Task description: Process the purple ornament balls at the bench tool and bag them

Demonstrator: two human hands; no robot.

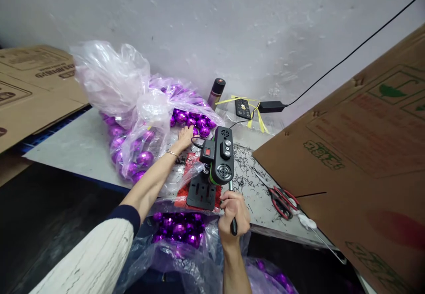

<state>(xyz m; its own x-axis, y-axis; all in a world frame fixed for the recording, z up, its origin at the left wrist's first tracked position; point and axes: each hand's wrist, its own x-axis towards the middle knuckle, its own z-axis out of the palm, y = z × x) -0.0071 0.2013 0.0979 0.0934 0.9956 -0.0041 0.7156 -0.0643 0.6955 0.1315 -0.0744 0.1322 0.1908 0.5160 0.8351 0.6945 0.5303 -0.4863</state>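
My right hand (pixel 234 214) is wrapped around the black-tipped lever (pixel 234 227) of a small black press (pixel 224 154). This machine has round vents, knobs and a red switch, and its slotted black base plate (pixel 202 193) rests on a red sheet (pixel 181 203). Further forward, my left hand (pixel 186 139) reaches to the edge of a heap of shiny purple mirror balls (pixel 201 122). Its fingers are bent against one purple ball (pixel 195 131), partly hiding it. The heap spills from a clear plastic bag (pixel 149 103). More purple balls (pixel 179 228) lie in plastic below the table edge.
A large cardboard box (pixel 358 152) leans in on the right; another (pixel 36 81) stands at left. Red-handled scissors (pixel 282 201) lie near the right box, among scattered black bits (pixel 247 174). A spray can (pixel 216 92), a power adapter (pixel 272 106) and its cable are by the wall.
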